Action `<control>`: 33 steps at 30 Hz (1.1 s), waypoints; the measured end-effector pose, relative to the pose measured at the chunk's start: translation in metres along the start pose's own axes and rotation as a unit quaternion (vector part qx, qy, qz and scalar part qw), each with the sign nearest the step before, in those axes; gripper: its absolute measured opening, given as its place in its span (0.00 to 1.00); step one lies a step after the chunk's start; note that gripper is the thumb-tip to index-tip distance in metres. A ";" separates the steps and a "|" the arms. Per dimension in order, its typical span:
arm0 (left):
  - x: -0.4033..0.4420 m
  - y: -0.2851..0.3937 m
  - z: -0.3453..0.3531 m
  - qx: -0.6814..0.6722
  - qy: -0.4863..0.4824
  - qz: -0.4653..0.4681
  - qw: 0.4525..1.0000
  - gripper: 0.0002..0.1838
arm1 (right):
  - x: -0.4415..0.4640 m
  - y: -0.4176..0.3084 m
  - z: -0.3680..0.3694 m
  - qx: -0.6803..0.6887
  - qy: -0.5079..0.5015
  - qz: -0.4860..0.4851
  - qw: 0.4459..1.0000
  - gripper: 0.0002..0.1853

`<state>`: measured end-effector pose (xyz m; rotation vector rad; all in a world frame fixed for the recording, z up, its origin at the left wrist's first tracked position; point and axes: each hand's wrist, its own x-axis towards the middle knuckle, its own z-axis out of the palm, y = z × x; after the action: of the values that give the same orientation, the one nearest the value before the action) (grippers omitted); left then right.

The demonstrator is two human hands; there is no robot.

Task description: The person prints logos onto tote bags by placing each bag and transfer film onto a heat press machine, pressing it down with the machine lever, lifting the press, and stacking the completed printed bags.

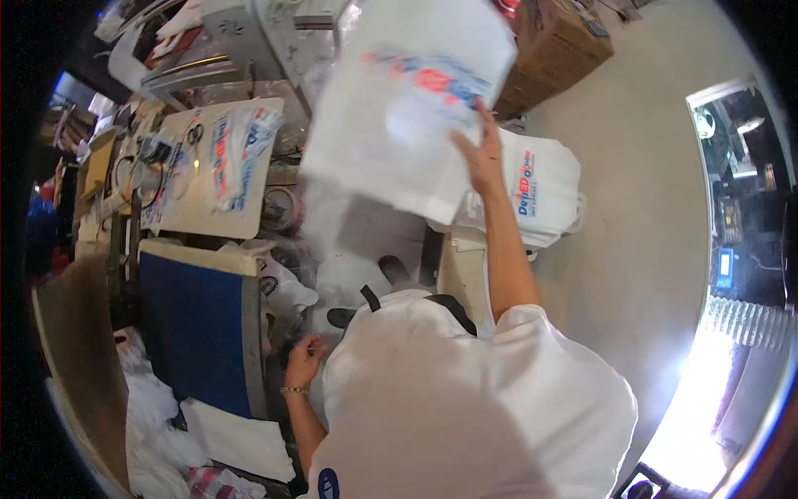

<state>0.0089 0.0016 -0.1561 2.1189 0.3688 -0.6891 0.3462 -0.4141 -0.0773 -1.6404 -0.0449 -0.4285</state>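
A large white bag [399, 125] with blurred red and blue print hangs in the air in front of me, smeared by motion. My right hand [482, 158] grips its right side, thumb and fingers against the printed face. Just beyond that forearm lies a stack of similar white printed bags [549, 187]. Down by my left side, my left hand [306, 359] is loosely curled with its fingers somewhat apart and nothing visible in it. A beaded bracelet [294, 389] circles that wrist.
A board [179, 208] at the left carries printed bags [241, 158], scissors [194, 133] and tape. Nearer stands a blue padded panel [195, 324]. White plastic [150, 416] lies at lower left. A cardboard box [553, 54] stands at the back; a glass case [740, 191] is far right.
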 end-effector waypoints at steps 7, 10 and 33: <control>0.024 0.005 -0.005 -0.042 -0.035 -0.029 0.998 0.16 | -0.032 0.119 -0.153 0.017 0.280 0.087 0.956 0.39; 0.018 0.028 -0.006 -0.062 0.024 -0.021 0.998 0.14 | -0.060 0.174 -0.168 0.012 0.391 0.094 0.915 0.40; -0.153 -0.023 -0.020 -0.380 0.306 -0.164 0.857 0.13 | 0.076 0.212 -0.169 -0.657 -0.030 0.065 0.750 0.27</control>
<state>-0.1182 0.0287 -0.0704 1.4497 1.1642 0.0218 0.4337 -0.6206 -0.2469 -3.0381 0.4206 -0.2790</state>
